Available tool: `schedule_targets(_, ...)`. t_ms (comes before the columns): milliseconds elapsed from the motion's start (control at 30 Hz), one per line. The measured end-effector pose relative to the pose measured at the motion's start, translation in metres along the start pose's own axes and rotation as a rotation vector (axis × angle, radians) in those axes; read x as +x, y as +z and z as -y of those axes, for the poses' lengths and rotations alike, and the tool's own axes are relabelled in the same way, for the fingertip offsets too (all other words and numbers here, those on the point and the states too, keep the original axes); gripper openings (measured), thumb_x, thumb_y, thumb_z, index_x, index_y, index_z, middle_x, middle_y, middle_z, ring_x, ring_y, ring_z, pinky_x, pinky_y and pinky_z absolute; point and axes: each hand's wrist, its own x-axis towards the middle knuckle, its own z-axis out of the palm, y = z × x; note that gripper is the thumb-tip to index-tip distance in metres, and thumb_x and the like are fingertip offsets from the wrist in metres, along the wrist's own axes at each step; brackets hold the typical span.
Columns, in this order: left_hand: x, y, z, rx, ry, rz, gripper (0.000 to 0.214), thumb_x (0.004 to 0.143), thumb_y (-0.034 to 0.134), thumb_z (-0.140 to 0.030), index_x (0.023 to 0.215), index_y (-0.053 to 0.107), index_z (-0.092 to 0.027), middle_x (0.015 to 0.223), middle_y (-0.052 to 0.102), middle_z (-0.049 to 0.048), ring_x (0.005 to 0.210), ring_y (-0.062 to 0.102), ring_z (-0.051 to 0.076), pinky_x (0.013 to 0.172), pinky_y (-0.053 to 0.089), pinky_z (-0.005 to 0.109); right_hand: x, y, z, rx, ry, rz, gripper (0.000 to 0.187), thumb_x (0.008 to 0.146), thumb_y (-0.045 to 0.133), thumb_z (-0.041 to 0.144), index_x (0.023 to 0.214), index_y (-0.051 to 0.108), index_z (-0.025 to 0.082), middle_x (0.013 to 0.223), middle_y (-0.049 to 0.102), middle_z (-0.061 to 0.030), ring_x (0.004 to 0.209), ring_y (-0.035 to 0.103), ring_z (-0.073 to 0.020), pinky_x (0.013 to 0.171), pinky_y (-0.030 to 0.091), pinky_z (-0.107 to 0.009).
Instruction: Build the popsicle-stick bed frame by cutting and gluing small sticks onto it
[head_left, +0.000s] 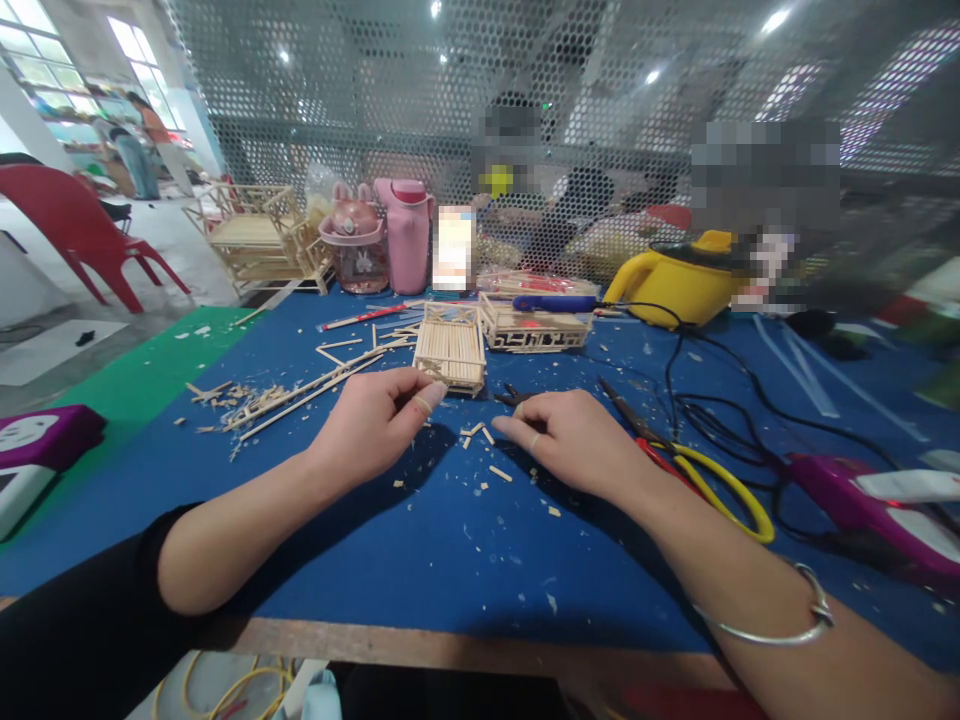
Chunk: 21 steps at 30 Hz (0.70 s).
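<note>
My left hand (386, 415) is closed in a pinch at the front left corner of a small chair model (450, 345) made of thin wooden sticks. Its thumb and forefinger hide that corner. To the right, my right hand (574, 435) hovers low over the blue table mat with its fingers curled together; whether anything small is between them is hidden. Short cut stick pieces (477, 432) lie just left of its fingertips. Behind those fingers shows the dark tip of a tool (512, 396). A second stick model (536, 328), low and box-like, stands behind the hands.
Long sticks (322, 385) and scraps lie at left. Red-and-yellow-handled pliers (679, 460), a blue-handled tool (555, 303) with a black cord, and a purple glue gun (862, 505) occupy the right. A yellow pot (675, 285), pink bottle (409, 235) and mesh screen (337, 100) stand behind.
</note>
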Motion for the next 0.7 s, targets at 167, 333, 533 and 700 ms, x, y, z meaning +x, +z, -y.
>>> schedule_targets(167,0.000,0.001,0.000,0.004,0.000,0.007,0.032,0.088,0.044,-0.036,0.070,0.060,-0.016,0.055,0.048,-0.0036,0.052,0.039,0.009,0.051,0.031,0.023,0.000,0.008,0.006,0.000,-0.026,-0.018,0.024,0.081,0.058,0.041,0.072,0.067,0.020,0.075,0.068,-0.0022,0.068,0.057,-0.0158,0.061,0.036,-0.027)
schedule_targets(333,-0.001,0.001,-0.001,-0.001,-0.007,0.009,0.031,0.088,0.045,-0.036,0.070,0.060,-0.016,0.054,0.047,-0.0040,0.052,0.038,0.009,0.050,0.030,0.022,0.000,0.015,0.012,-0.061,0.036,-0.040,0.011,0.078,0.060,0.029,0.077,0.065,0.019,0.078,0.067,-0.0033,0.075,0.056,-0.0185,0.067,0.037,-0.030)
schedule_targets(533,-0.002,0.002,0.000,-0.021,0.000,0.015,0.030,0.087,0.046,-0.036,0.073,0.063,-0.016,0.055,0.052,-0.0034,0.052,0.041,0.009,0.051,0.032,0.022,0.000,0.014,0.007,-0.115,0.007,-0.014,0.016,0.081,0.055,0.028,0.079,0.069,0.021,0.081,0.065,-0.0053,0.079,0.055,-0.0203,0.069,0.034,-0.032)
schedule_targets(700,-0.001,0.003,0.001,-0.028,0.002,0.021,0.029,0.087,0.047,-0.035,0.074,0.064,-0.016,0.056,0.055,-0.0029,0.050,0.042,0.009,0.051,0.033,0.023,0.000,0.014,0.010,-0.101,-0.080,0.007,0.017,0.082,0.054,0.022,0.076,0.069,0.020,0.077,0.065,-0.0041,0.077,0.054,-0.0182,0.070,0.031,-0.031)
